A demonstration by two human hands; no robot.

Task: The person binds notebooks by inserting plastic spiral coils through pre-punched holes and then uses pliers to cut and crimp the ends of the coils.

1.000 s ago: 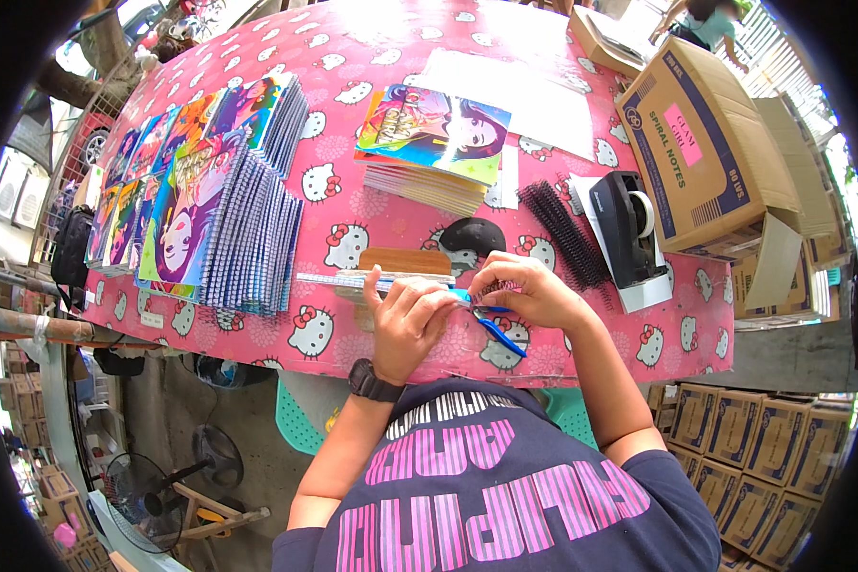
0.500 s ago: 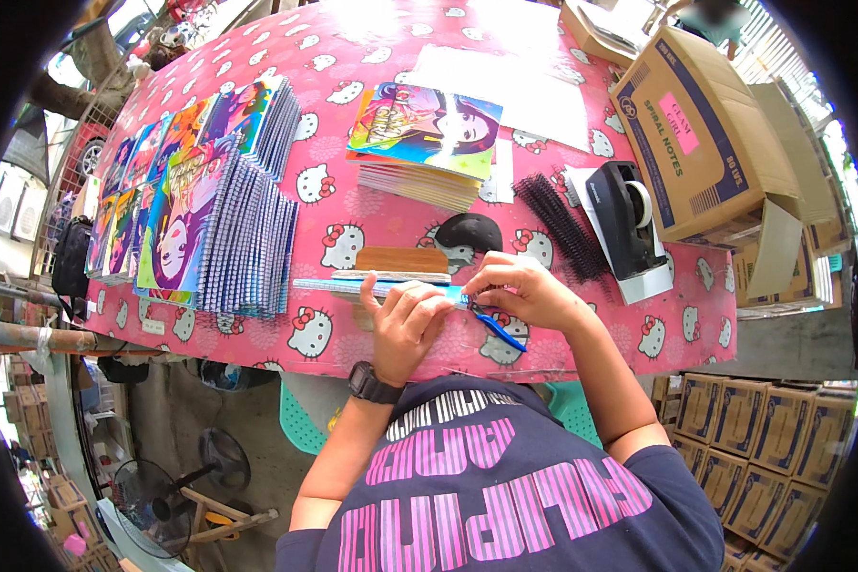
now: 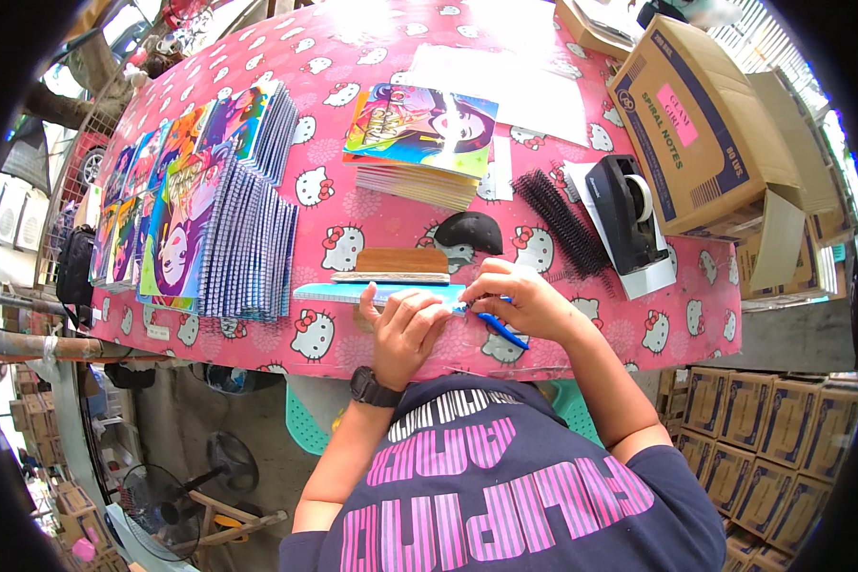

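Note:
A spiral notebook with a light-blue cover point(image 3: 334, 292) lies near the table's front edge, its long side running left to right. My left hand point(image 3: 405, 327) presses down on it, fingers curled over the near edge and thumb raised. At the notebook's right end, the fingers of my right hand point(image 3: 520, 297) are pinched together. Small blue-handled pliers point(image 3: 505, 332) stick out beneath these fingers; their dark jaws are mostly hidden at the notebook's corner. A brown wooden block point(image 3: 400, 260) rests against the notebook's far side. Behind it sits a black rounded object point(image 3: 472, 233).
Stacks of bound notebooks point(image 3: 243, 234) stand at left. A pile of unbound notebooks point(image 3: 424, 133) lies beyond my hands. To the right are black plastic coils point(image 3: 561, 224), a tape dispenser point(image 3: 627, 214) and an open carton point(image 3: 696, 143). More cartons point(image 3: 753, 429) are stacked beside the table.
The notebook has tilted slightly, so more of its blue cover shows. My right fingers have shifted a little at its right end, with the pliers still beneath them.

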